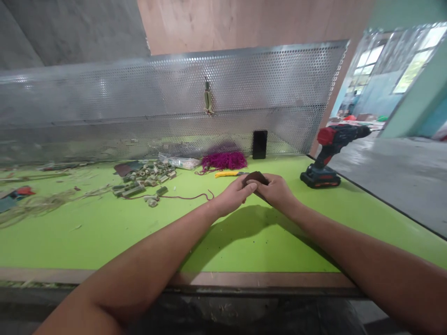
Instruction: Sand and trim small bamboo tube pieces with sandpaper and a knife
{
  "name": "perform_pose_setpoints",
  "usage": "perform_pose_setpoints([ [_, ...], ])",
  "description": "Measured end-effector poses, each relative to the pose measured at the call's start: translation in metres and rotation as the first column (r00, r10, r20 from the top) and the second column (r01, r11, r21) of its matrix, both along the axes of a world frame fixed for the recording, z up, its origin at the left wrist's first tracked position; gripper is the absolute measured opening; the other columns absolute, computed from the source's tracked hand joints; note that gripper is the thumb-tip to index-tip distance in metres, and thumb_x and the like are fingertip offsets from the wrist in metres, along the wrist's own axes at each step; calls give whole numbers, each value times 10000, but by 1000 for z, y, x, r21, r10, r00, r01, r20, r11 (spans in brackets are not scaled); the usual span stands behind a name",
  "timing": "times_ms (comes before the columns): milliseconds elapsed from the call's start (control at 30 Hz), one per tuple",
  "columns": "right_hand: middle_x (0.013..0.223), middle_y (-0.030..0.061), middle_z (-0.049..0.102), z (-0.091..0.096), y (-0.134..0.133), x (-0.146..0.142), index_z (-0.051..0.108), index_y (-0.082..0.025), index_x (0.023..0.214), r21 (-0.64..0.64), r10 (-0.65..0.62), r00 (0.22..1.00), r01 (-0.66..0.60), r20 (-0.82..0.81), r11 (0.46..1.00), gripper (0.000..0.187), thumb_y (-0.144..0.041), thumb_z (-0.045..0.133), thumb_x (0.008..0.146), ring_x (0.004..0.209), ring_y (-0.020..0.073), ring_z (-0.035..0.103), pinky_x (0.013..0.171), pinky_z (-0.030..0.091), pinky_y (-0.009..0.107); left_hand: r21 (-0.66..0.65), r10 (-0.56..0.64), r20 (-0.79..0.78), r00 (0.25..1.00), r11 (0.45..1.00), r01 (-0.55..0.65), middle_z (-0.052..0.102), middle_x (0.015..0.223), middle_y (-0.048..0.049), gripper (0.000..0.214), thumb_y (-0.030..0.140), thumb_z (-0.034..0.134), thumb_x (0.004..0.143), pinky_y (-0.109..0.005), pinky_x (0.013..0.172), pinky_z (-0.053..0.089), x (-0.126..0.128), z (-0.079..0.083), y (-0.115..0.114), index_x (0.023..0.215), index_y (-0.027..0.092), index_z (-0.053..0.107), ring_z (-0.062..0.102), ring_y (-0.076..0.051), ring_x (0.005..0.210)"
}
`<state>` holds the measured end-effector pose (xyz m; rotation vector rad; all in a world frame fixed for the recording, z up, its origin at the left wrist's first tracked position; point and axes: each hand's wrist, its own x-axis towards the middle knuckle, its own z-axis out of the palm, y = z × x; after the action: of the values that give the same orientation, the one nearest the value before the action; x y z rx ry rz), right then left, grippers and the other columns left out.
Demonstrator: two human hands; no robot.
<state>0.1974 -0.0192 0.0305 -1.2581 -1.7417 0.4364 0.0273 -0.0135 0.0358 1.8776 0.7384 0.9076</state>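
Both my hands meet above the green tabletop (104,232), a little past its middle. My left hand (234,195) and my right hand (275,190) are closed together on a small dark brown piece (256,177), possibly sandpaper, which sticks out between the fingertips. A yellow utility knife (226,174) lies just beyond my left hand. A pile of magenta cord (223,161) sits behind it.
A red and black cordless drill (326,156) stands at the right edge. Several short bamboo pieces (146,179) and a dark red string (185,197) lie left of centre. A black phone (260,144) leans on the perforated metal screen (139,107). Fibre scraps litter the far left.
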Motion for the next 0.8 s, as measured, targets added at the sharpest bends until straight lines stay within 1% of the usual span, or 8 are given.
perform_pose_setpoints([
  [100,649,25,601,0,2,2,717,-132,784,88,-4,998,-1,60,996,467,-589,625,779,630,162,509,567,370,257,27,32,25,999,999,-33,547,836,-26,361,364,554,895,-252,670,416,4,3,-3,1165,124,562,451,-112,684],
  [200,624,20,571,2,5,8,706,-138,750,140,-25,994,10,105,990,486,-615,615,780,603,154,484,544,346,260,31,76,12,997,997,-76,530,785,-13,344,348,561,888,-258,673,416,2,5,-2,1154,129,566,456,-118,680],
  [267,605,13,554,4,8,13,706,-146,743,114,-52,996,43,79,993,509,-645,607,774,585,150,472,523,331,258,25,111,-13,994,994,-110,489,745,6,334,366,533,900,-246,621,396,-2,5,0,1148,142,559,436,-111,646],
  [367,584,5,536,6,14,21,707,-144,755,55,-112,993,114,-41,992,544,-680,616,748,560,142,454,502,321,256,-14,136,-17,991,991,-136,442,747,22,348,354,507,904,-236,569,379,-6,4,3,1196,167,527,418,-101,615],
  [467,547,-9,485,8,15,23,663,-143,695,29,-142,981,147,-134,989,546,-687,630,731,534,125,407,484,295,254,-111,62,38,997,992,-58,461,825,9,431,211,542,839,-236,595,419,-8,2,5,1265,192,482,453,-99,657],
  [533,541,-16,474,8,12,20,635,-149,662,17,-106,982,110,-154,994,532,-677,640,731,532,119,393,484,291,253,-153,-10,80,997,988,22,498,913,-14,475,148,549,807,-249,644,461,-9,0,5,1272,189,462,496,-96,699],
  [633,574,-5,535,7,5,10,646,-147,677,15,-14,988,16,-152,1000,505,-646,641,751,558,126,446,515,338,249,-153,-89,109,990,983,105,548,1026,-60,437,203,593,837,-302,723,513,-9,-2,6,1251,166,456,574,-103,741],
  [800,657,33,642,5,-1,-2,720,-147,779,-23,44,999,-45,-24,999,467,-604,623,789,613,155,541,540,372,249,-110,-137,35,990,984,141,597,865,-44,530,294,707,807,-335,705,535,-7,-4,8,1257,126,482,608,-130,700],
])
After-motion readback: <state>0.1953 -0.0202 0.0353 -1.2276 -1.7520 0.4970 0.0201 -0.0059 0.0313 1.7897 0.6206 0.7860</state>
